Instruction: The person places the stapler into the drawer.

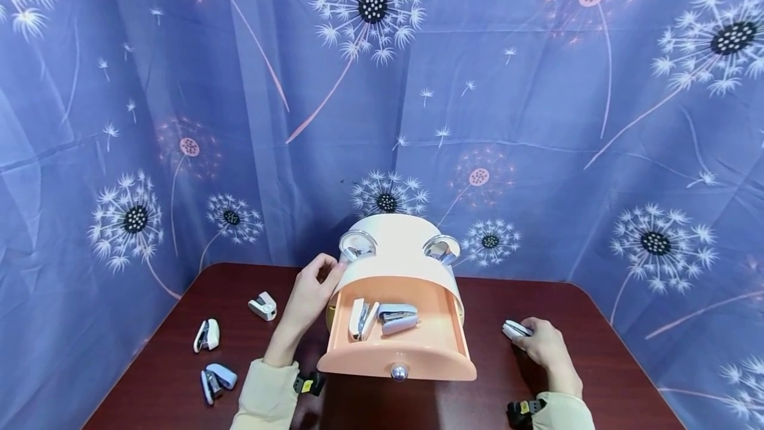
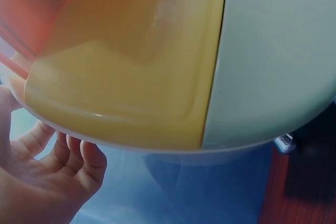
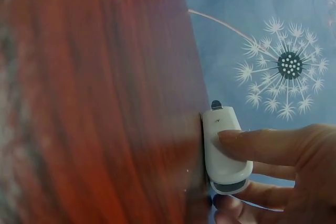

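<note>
In the head view a white rounded drawer box (image 1: 394, 244) with two silver mirror-like discs stands mid-table. Its peach drawer (image 1: 442, 324) is pulled out; a white stapler (image 1: 362, 319) and a blue-grey stapler (image 1: 398, 318) lie inside. My left hand (image 1: 313, 290) rests against the box's upper left side. From the left wrist, loosely bent fingers (image 2: 92, 163) show at the rim beside a yellow panel (image 2: 136, 77). Out to the right of the box, my right hand (image 1: 544, 344) pinches a white stapler (image 3: 226, 150) low at the tabletop, thumb across its top.
To the left of the box lie a white stapler (image 1: 263, 306), another white stapler (image 1: 206, 335) and a blue-grey stapler (image 1: 217, 381). A silver knob (image 1: 398, 371) sticks out from the drawer front. Behind the dark red table (image 1: 495, 297) hangs a blue dandelion curtain (image 1: 447, 105).
</note>
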Demonstrator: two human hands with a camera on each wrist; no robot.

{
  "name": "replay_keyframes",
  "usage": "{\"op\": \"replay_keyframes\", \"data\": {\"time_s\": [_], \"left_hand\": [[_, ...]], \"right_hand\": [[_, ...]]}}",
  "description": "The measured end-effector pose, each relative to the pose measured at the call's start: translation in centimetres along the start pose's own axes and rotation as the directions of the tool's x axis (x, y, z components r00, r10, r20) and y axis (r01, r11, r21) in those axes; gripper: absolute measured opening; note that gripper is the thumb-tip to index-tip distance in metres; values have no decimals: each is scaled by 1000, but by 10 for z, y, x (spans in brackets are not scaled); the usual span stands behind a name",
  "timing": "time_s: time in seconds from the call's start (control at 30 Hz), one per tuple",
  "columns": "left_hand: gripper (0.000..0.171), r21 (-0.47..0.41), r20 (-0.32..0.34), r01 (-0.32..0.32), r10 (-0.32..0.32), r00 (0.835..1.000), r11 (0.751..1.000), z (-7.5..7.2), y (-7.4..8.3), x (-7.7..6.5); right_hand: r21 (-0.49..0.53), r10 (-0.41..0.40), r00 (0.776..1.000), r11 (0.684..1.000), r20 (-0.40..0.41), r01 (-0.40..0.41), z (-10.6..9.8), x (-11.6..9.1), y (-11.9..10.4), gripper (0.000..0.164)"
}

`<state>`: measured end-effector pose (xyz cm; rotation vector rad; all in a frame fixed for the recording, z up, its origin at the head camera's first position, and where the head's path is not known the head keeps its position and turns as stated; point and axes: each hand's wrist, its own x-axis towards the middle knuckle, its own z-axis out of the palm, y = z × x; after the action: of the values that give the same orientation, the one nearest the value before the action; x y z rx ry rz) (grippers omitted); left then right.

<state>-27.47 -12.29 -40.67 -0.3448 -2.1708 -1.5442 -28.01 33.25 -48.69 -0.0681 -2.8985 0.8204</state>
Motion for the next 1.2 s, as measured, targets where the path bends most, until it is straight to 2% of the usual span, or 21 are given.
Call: {"op": "replay_keyframes", "data": {"time_s": [0.23, 0.37, 0.4, 0.63, 0.93, 1.2], "left_hand": [[18, -6, -3, 6, -6, 1000, 1000, -1, 7, -1], [17, -7, -2, 12, -12, 1000, 1000, -1, 6, -2], [18, -6, -3, 9, -9, 1000, 1000, -1, 0, -1], [17, -7, -5, 16, -16, 1000, 1000, -1, 1, -2], [17, -4, -7, 8, -8, 1000, 1000, 0, 1, 0], [18, 5, -7, -1, 1, 1000, 1000, 1, 0, -1]], "right_hand": [[10, 7, 1000, 1000, -3, -7, -2, -2, 1, 27], [7, -16, 999, 1000, -34, 16, -8, -2, -3, 30], [5, -24, 999, 1000, -43, 25, -10, -2, -5, 31], [2, -86, 991, 996, -104, 87, -26, -9, -19, 39], [-19, -176, 958, 984, -227, 176, -50, -20, -39, 42], [-38, -271, 892, 960, -363, 276, -66, -34, -63, 39]]}}
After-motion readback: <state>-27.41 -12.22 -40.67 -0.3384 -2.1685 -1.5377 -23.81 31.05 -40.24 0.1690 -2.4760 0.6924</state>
